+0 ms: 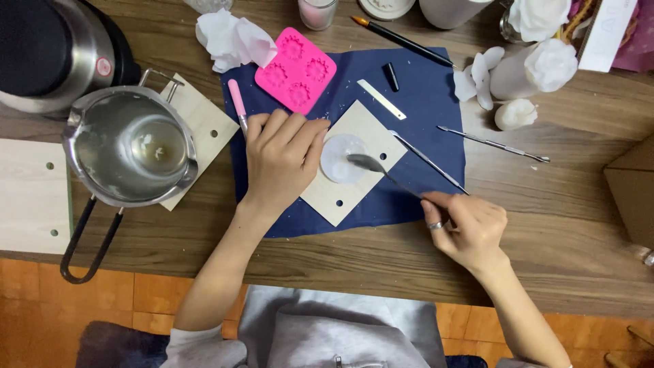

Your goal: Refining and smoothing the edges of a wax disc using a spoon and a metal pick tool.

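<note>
The left hand [281,160] lies flat, fingers together, pressing on a small wooden board [354,163] that sits on a dark blue cloth [422,102] near the middle of the surface [545,225]; its grip is open and clasps nothing. Just beside its fingertips, on the board, rests a round white wax piece [338,160]. The right hand [466,228], towards the near edge of the surface and wearing a ring, is closed around the handle of a slim metal spatula [381,170], whose blade lies across the wax piece. A second thin metal tool [429,161] lies on the cloth beside the spatula. A pink silicone mould [296,70] with flower cavities sits at the cloth's far left corner, a pink-handled tool [237,102] just beside it. Towards the left edge of the surface a steel melting pot [129,150] stands on another wooden board [204,123]. White wax flowers [518,112] lie towards the far right corner
</note>
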